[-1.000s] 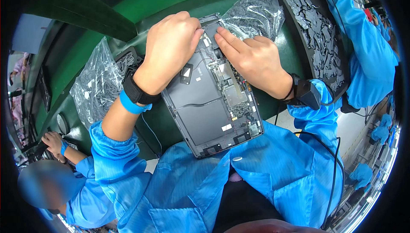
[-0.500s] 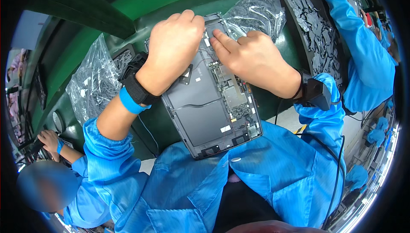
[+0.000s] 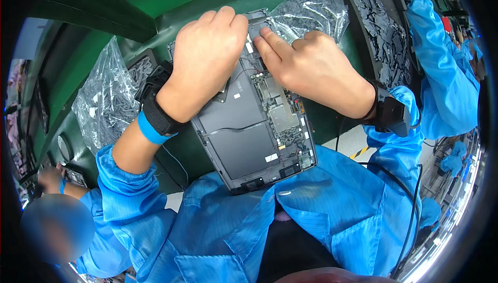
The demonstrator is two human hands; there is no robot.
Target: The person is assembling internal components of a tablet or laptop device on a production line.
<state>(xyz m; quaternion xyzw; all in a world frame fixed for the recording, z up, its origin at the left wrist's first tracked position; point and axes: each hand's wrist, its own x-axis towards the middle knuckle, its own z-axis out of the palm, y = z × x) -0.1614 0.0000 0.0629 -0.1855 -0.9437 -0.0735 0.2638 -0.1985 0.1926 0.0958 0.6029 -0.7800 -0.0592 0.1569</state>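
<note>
An opened tablet [image 3: 241, 151] lies with its inside facing up and its near end close to my body, showing a large dark battery [image 3: 244, 112] and a green circuit board [image 3: 284, 119]. Over its far left part, my left hand [image 3: 210, 42] is closed, knuckles up; its fingertips and whatever they hold are hidden. My right hand [image 3: 306, 65] rests two extended fingertips on the far right part, the other fingers curled beneath and nothing seen in them. A small dark flat piece [image 3: 224, 95] shows under my left wrist.
Clear plastic bags of dark parts stand left [image 3: 106, 99] and far right [image 3: 314, 11] of the tablet. A black tray [image 3: 381, 39] of dark strips lies right. Co-workers' sleeves [image 3: 441, 70] flank both sides. A cable [image 3: 176, 159] runs left of the tablet.
My left hand has shifted slightly left and away from me over the tablet. My right fingertips stay on the tablet. The co-worker's arm at the right has moved farther away.
</note>
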